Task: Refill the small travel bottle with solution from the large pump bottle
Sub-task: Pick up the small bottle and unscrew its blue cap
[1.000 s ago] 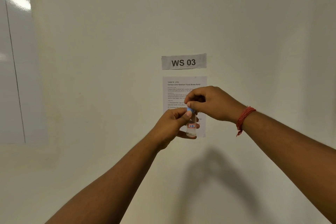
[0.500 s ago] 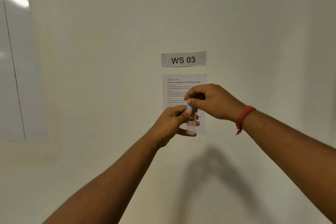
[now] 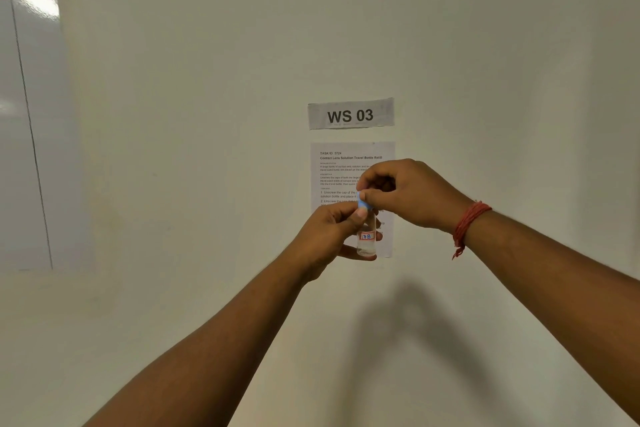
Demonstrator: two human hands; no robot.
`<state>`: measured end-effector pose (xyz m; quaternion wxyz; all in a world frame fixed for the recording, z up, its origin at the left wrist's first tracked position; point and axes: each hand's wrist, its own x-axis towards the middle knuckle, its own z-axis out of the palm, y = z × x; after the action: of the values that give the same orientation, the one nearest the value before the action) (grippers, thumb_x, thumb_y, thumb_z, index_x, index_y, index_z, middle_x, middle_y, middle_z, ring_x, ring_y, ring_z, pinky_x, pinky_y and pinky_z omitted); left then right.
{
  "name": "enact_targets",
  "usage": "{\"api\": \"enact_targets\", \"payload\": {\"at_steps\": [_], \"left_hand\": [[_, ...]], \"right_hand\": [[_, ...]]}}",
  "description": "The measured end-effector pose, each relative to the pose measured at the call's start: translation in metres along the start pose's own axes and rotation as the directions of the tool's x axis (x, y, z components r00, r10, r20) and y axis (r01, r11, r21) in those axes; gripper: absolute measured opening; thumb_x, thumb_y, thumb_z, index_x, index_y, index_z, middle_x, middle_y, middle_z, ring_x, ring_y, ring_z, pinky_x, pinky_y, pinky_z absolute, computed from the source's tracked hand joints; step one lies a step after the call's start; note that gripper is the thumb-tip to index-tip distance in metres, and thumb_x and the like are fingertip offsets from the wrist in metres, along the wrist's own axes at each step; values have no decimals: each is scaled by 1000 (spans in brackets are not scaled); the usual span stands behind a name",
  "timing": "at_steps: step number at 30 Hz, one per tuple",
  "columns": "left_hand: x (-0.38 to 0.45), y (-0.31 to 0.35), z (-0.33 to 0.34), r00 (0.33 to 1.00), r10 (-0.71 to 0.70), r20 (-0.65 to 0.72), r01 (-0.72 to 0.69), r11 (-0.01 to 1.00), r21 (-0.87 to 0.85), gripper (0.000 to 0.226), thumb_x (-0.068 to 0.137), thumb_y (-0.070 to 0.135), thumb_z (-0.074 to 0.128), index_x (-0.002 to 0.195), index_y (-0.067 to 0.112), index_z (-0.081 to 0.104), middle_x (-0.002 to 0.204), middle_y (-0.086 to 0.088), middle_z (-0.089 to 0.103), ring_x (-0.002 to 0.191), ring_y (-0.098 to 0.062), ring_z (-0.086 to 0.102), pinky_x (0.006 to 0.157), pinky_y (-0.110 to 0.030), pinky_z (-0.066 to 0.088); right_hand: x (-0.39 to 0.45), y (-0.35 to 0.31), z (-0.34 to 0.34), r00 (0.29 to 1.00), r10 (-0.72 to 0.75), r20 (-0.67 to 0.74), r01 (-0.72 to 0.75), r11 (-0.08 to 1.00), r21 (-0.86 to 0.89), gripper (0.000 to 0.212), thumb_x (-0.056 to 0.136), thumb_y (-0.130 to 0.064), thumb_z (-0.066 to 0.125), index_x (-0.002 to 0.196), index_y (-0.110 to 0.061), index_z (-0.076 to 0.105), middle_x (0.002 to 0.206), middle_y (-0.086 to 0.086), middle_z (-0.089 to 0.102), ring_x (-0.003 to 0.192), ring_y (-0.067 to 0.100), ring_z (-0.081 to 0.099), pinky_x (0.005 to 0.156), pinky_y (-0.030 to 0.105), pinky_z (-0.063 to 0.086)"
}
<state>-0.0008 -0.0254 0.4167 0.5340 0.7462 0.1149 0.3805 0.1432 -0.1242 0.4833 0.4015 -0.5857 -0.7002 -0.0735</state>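
The small travel bottle (image 3: 366, 242) is still being held upright by the left hand (image 3: 332, 236) before the wall sheet while its blue cap (image 3: 363, 202), pinched by the right hand (image 3: 408, 192), is being turned, so filling is not yet possible.

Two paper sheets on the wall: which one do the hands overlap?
The lower instruction sheet: the right hand and small bottle cover its lower part. The "WS 03" label above is fully visible.
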Motion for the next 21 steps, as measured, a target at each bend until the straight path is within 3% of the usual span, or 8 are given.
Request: {"api": "enact_targets", "payload": {"at_steps": [7,11,13,18,21], "left_hand": [[0,0,0,1000,-4,1,4,1000,3,26,105,26,52,114,11,71,104,-3,75,98,-23,76,75,-44,65],[0,-2,1,1000,-3,-3,3,1000,-10,25,106,25,53,112,11,72,105,-5,76,99,-23,76,73,-42,65],[0,-2,0,1000,-1,10,1,1000,-24,24,106,24,52,110,14,74,104,-4,77,99,-23,76,71,-41,64],[-1,-5,1,1000,6,22,-6,1000,-28,24,105,27,54,104,14,75,101,-3,77,98,-24,76,72,-42,64],[-1,-6,2,1000,7,24,-7,1000,-19,26,105,27,55,107,10,74,98,-1,77,99,-25,76,73,-44,64]], "right_hand": [[1,0,-2,999,17,33,-18,999,29,14,88,-23,65,91,-37,67,80,-16,68,74,-4,64,59,7,47],[1,0,-2,1000,19,11,-19,1000,3,6,86,-31,69,91,-32,65,84,-12,67,78,5,65,65,15,48],[0,0,-1,1000,26,-4,-26,1000,-8,12,84,-37,72,89,-29,64,83,-9,66,74,6,62,64,17,47],[-1,0,1,999,35,-2,-35,999,7,6,85,-28,70,89,-27,66,83,-7,67,78,13,65,72,30,56],[-2,1,1,999,36,1,-36,999,14,6,87,-26,67,92,-30,67,84,-9,68,79,10,65,73,28,55]]}}
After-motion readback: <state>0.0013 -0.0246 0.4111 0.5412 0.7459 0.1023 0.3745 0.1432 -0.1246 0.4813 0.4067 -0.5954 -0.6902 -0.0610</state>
